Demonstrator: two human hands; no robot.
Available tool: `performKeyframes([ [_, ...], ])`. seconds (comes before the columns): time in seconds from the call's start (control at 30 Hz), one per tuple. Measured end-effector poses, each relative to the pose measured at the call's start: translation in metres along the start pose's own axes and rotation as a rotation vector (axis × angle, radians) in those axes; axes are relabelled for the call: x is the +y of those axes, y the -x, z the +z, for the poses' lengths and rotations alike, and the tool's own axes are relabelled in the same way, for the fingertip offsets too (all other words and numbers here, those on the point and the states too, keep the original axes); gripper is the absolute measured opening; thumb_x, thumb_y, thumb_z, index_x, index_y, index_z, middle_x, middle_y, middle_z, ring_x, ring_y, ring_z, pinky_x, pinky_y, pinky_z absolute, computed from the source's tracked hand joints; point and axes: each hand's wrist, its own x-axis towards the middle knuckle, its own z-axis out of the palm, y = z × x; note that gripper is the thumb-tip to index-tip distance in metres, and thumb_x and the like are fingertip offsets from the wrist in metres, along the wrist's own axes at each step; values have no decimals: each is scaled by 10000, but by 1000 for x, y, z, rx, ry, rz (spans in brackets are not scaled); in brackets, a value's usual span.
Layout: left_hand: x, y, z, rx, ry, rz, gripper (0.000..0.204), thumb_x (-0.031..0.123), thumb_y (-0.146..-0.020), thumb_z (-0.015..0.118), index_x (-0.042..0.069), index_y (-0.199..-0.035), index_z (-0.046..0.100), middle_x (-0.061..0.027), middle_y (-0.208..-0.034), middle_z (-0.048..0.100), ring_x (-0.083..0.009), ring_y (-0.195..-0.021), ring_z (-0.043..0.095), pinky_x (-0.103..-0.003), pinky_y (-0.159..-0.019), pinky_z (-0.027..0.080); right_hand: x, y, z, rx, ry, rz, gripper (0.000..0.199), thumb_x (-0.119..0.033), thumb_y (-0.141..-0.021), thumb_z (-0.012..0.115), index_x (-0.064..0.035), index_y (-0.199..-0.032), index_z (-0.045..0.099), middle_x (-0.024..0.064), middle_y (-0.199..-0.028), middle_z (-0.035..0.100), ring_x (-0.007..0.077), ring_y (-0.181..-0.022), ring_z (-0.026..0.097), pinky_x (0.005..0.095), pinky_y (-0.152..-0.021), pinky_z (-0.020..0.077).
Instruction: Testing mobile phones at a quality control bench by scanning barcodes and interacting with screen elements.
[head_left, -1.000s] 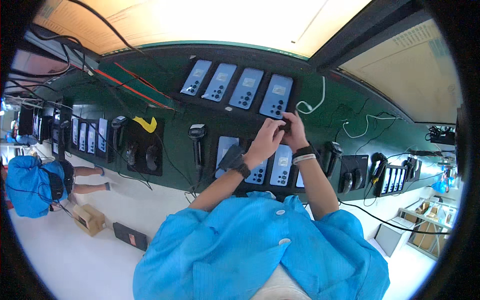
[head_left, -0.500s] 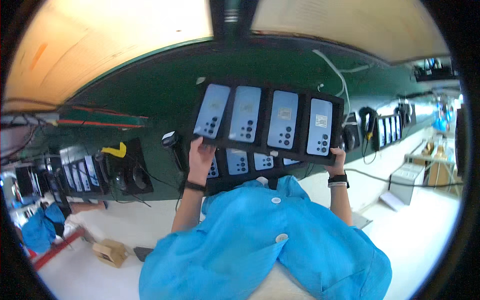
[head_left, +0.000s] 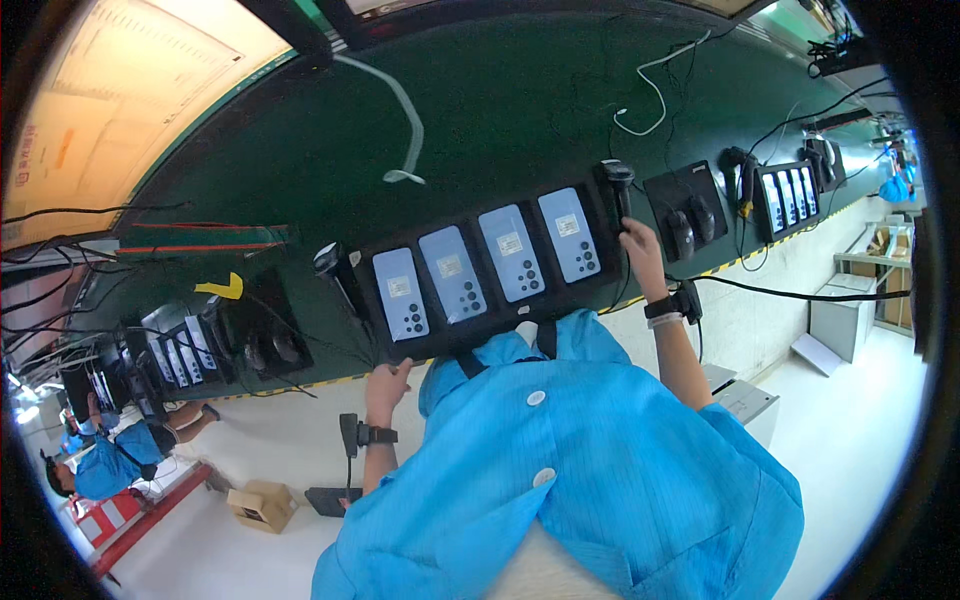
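Note:
A black tray (head_left: 460, 337) lies on the green table in front of me, with several light-blue phones (head_left: 463, 275) set side by side in its slots, camera sides up; labels show on them. My left hand (head_left: 386, 392) is at the table's front edge by the tray's near left corner, fingers loosely apart and holding nothing. To the right of the tray, my right hand (head_left: 643, 256) has its fingers stretched toward the lower handle of a black barcode scanner (head_left: 621, 180); whether they touch it is unclear. Another scanner (head_left: 332, 268) stands left of the tray.
Two computer mice (head_left: 690, 230) rest on a black pad at right, beyond it another phone tray (head_left: 788, 200). A yellow piece (head_left: 220, 287) and more phones (head_left: 182, 352) are at left. A white cable (head_left: 655, 90) lies at the back. A cardboard box (head_left: 262, 506) sits on the floor.
The phone tray that both hands held raised above another is no longer held. One tray now shows on the table. My left hand moved down, my right up toward the right scanner.

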Motion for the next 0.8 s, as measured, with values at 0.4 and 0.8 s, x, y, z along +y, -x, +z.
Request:
performKeyframes([
  [0.4,295,-88,149,491,-369,1225,633,378,-810,659,93,-1321,418,-157,-1368,382,-383,-1289,312,-487,-1062,268,0,-66,-4,-7,226,275,425,-321,-756,666,37,-978,612,251,-883,650,419,-924,613,427,-762,478],
  [0.8,300,-113,170,501,-572,1189,869,643,-761,577,126,-1417,335,-104,-1381,382,-285,-1296,307,-477,-1112,143,-58,29,-10,-325,-45,287,390,-280,-763,684,46,-965,611,136,-766,639,209,-712,611,348,-675,478],
])
